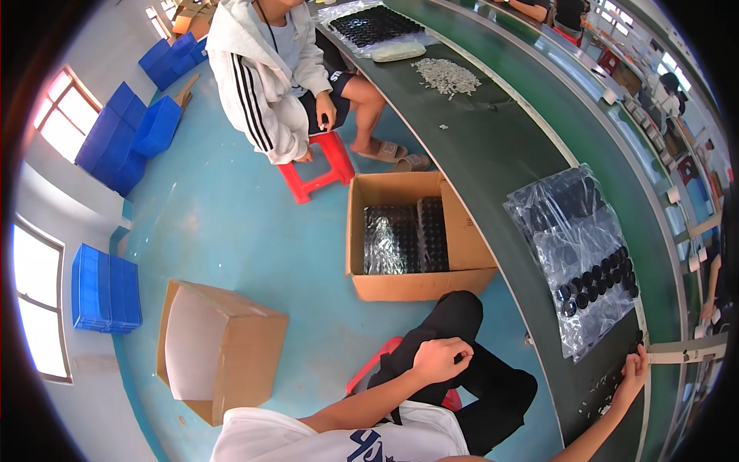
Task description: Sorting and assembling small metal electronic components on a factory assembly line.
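Above my lap, my left hand is closed around a small black round part, mostly covered by the fingers. My right hand is stretched out over the green work belt at its far side. A small dark piece shows at its fingertips; whether they grip it I cannot tell. Just beyond that hand, rows of black round caps lie on a clear plastic bag. Beside the right wrist are scattered small white and black bits.
An open carton holding bagged black parts stands against the belt. Another carton is on the floor at left. A co-worker sits on a red stool. Further up the belt lie a white pile and black parts.
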Demonstrator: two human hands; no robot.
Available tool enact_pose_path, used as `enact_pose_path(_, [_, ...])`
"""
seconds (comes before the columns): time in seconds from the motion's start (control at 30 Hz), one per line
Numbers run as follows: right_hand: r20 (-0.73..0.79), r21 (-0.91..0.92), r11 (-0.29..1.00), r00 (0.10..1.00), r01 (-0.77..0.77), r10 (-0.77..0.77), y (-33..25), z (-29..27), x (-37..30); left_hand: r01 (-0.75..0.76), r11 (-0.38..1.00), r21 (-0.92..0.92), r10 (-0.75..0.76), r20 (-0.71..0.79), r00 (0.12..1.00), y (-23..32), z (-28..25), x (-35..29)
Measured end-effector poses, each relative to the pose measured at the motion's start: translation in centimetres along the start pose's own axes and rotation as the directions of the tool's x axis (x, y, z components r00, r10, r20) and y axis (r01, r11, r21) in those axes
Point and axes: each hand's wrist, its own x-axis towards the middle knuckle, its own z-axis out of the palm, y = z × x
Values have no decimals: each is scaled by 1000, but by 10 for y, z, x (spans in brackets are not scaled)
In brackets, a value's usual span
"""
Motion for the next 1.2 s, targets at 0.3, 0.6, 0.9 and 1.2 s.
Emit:
enact_pose_path(0.3, [-28, 8, 1000, 1000, 3, -3, 5, 2, 1, 69, 997, 23, -71, 73, 995, 7, -2, -3])
enact_pose_path(0.6, [-57, -25, 1000, 998, 9, -10, 5, 3, 0, 43, 999, 33, -45, 42, 998, 4, -3, -2])
enact_pose_path(0.9, [-48, -19, 1000, 999, 22, -23, 13, -2, 3, 56, 998, 24, -58, 67, 996, 1, -3, -3])
enact_pose_path(1.2, [-76, 1, 1000, 997, 26, -26, 20, -4, 6, 76, 997, 29, -78, 75, 994, 6, -5, -3])
